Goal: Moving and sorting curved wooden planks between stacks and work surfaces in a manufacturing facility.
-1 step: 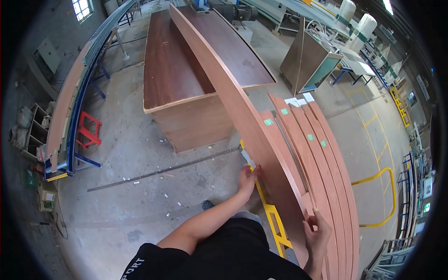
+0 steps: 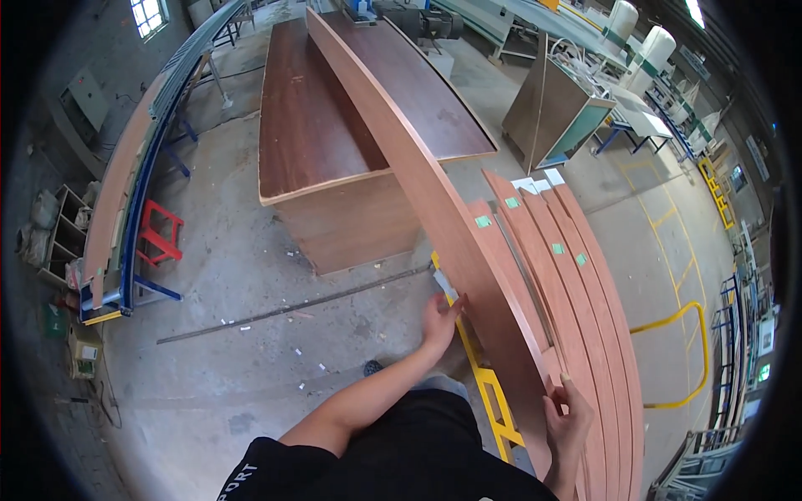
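Observation:
A long reddish-brown wooden board (image 2: 484, 301) runs from beside my body to the far table, its broad face turned left and its pale narrow edge up. My left hand (image 2: 441, 323) is at the board's lower left side, thumb and fingers closed against it. Further back along the board, near me, my right hand (image 2: 570, 413) grips the upper right edge, fingertips bent over it. Right of the board lie several similar planks (image 2: 576, 309) side by side, some bearing small green stickers (image 2: 558, 249). What the undersides of my fingers touch is partly hidden.
A brown-topped table (image 2: 322, 108) bears the board's far end. Yellow metal framework (image 2: 494, 405) stands close by my legs, and a yellow rail (image 2: 703, 351) rises at the right. A blue-legged bench (image 2: 134, 225) and red stool (image 2: 160, 232) are left. Scraps lie on the floor.

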A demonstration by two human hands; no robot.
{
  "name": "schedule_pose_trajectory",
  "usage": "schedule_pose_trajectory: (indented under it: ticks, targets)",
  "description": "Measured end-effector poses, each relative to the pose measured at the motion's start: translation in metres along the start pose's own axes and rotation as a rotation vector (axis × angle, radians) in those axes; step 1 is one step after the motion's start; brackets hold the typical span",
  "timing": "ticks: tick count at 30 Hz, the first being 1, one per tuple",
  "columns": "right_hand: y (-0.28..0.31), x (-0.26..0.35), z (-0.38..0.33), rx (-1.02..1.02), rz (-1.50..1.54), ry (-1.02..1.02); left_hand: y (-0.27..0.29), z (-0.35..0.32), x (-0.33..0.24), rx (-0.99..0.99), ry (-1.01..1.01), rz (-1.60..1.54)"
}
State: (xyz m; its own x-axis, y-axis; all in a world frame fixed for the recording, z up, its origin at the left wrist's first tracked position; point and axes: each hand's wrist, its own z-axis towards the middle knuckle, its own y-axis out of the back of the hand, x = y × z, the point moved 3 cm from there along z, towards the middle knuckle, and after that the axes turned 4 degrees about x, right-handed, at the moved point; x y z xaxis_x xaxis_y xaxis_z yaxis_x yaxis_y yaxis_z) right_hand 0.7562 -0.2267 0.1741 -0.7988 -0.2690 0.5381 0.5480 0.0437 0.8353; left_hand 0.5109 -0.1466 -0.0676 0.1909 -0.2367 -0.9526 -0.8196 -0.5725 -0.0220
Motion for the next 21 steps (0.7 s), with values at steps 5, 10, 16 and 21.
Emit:
schedule_pose_trajectory:
  ticks: [5, 10, 16, 21]
  targets:
    - [-0.026, 0.029, 0.024, -0.066, -0.045, -0.041, 0.063, 0.04, -0.14, 0.008, -0.841, 0.417]
    - [-0.053, 0.061, 0.058, -0.081, -0.012, -0.022, 0.086, 0.099, -0.242, 0.308, -1.314, 0.852]
    - [-0.061, 0.066, 0.08, -0.063, 0.028, -0.027, 0.092, 0.197, -0.28, 0.528, -1.54, 1.115]
    - [-0.081, 0.075, 0.111, -0.08, 0.156, -0.174, 0.064, 0.233, -0.281, 0.776, -1.667, 0.92]
